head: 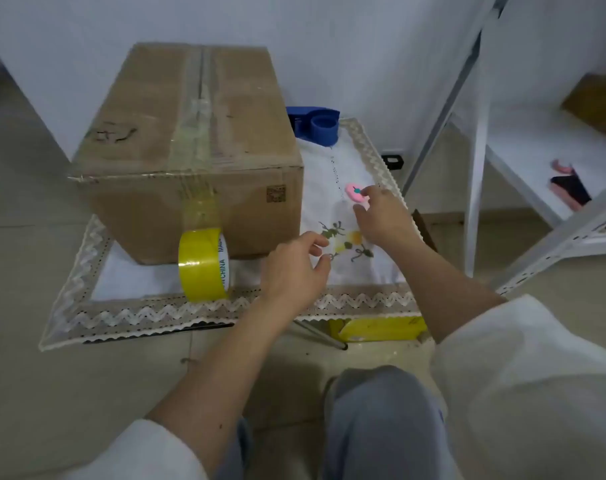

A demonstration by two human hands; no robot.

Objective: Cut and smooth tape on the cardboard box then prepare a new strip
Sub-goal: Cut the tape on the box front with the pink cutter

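A brown cardboard box stands on a small table covered by a white lace-edged cloth. Clear tape runs along its top seam and down the front face to a yellow tape roll, which stands on edge against the box and is still joined to that strip. A small pink cutter lies on the cloth to the right of the box. My right hand touches the cutter with its fingertips, fingers apart. My left hand hovers open over the cloth just right of the roll, holding nothing.
A blue tape dispenser sits behind the box at the table's back. A white metal shelf stands to the right with small items on it. A yellow package lies under the table's front edge. My knees are below.
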